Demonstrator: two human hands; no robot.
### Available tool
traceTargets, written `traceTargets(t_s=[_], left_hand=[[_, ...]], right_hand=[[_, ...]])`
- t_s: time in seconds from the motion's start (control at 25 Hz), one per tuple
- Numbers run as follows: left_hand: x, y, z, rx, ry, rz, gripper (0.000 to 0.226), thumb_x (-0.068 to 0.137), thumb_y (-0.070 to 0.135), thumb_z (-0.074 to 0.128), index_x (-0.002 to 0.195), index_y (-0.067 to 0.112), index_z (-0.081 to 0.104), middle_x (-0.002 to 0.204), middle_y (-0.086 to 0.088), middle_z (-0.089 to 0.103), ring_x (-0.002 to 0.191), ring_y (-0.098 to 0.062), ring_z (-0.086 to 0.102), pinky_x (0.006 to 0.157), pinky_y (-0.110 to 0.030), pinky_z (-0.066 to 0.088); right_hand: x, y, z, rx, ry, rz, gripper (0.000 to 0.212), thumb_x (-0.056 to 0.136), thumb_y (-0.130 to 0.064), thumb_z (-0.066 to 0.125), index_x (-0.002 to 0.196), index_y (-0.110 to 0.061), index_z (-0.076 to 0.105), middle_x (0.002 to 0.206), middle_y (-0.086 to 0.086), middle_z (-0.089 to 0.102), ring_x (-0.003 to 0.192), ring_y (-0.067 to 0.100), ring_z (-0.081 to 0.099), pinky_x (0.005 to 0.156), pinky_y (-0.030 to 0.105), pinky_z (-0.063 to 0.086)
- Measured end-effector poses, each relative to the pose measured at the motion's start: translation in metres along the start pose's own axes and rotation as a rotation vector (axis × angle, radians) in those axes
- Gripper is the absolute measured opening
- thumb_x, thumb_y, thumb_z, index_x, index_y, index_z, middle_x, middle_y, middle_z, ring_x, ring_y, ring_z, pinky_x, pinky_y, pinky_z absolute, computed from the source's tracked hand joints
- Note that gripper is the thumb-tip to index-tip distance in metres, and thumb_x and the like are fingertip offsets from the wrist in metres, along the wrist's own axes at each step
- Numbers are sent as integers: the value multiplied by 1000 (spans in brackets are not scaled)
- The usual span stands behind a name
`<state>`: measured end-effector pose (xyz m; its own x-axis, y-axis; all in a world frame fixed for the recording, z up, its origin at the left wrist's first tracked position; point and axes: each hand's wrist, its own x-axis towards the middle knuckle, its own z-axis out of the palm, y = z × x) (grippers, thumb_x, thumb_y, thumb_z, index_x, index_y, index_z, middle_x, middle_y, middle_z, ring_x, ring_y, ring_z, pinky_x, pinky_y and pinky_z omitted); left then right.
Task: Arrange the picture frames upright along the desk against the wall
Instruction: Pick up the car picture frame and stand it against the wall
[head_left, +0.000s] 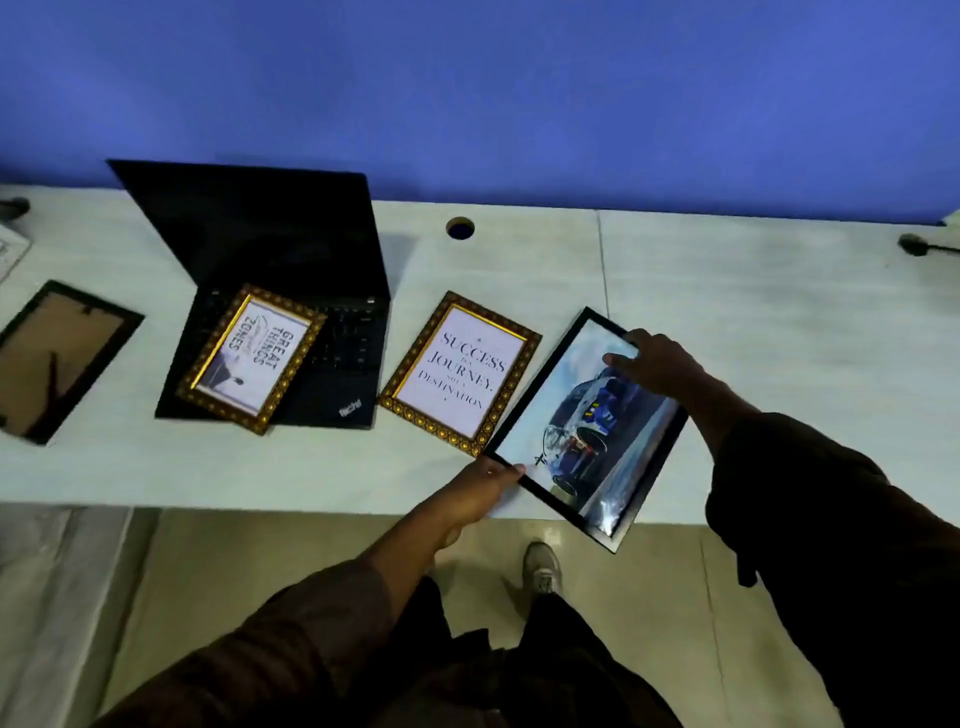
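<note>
A black frame with a car picture (582, 431) lies tilted at the desk's front edge, its lower corner hanging over the floor. My left hand (480, 491) grips its lower left corner. My right hand (652, 364) holds its upper right corner, fingers over the glass. A gold frame reading "Success is a journey" (460, 371) lies flat just left of it, touching its edge. Another gold frame reading "Great things" (252, 358) rests on the laptop keyboard. A black frame (54, 358) lies face down at the far left, backing and stand showing.
An open black laptop (291, 260) sits on the white desk (753, 312) against the blue wall (519, 93). A cable hole (460, 227) is behind the frames. Dark cable ends lie at the far right (917, 244) and far left (13, 208). My shoe (543, 566) stands on the tiled floor.
</note>
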<state>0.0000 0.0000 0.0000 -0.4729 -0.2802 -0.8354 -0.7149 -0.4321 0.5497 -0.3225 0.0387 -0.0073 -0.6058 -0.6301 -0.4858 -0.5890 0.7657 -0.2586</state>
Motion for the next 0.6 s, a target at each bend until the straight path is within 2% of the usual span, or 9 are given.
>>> traceTargets(t_s=[0.16,0.28,0.4,0.44,0.52,0.6], left_hand=[[3,-3,33,-235,116,-234,42,90,53,59,114,18,59,107,-5,65,97,-22,62,90,-38,47],[9,-12,64,-280,169,-355,47,86,56,60,106,13,61,106,-12,67,92,-25,64,83,-38,46],[15,-10,87,-405,175,-382,49,87,57,59,98,10,64,122,-17,62,103,-28,63,91,-43,46],[17,-9,92,-453,178,-369,52,88,57,59,100,7,67,126,-18,60,107,-29,61,95,-44,45],[19,-10,99,-550,163,-350,63,88,56,59,123,4,63,136,-18,55,114,-30,59,98,-46,44],[16,-9,103,-620,149,-334,73,89,56,57,141,5,46,144,-21,49,122,-34,56,101,-47,43]], right_hand=[[23,28,-1,-26,-23,9,70,86,-54,64,140,-12,48,134,29,51,123,46,53,101,49,46],[31,44,3,-66,-46,13,65,88,-51,60,139,-13,47,136,25,46,127,46,48,102,51,43],[32,48,4,-98,-15,-37,62,90,-50,57,137,-10,47,134,24,45,126,45,46,101,51,42],[33,49,5,-102,-12,-47,62,90,-50,56,136,-9,47,134,23,45,126,45,45,101,51,42],[30,49,8,-94,-23,-43,64,89,-52,57,135,-9,49,133,22,46,126,44,46,100,51,43],[23,47,12,-68,-28,-43,65,87,-55,57,133,-10,51,132,21,48,125,42,48,100,49,44]])
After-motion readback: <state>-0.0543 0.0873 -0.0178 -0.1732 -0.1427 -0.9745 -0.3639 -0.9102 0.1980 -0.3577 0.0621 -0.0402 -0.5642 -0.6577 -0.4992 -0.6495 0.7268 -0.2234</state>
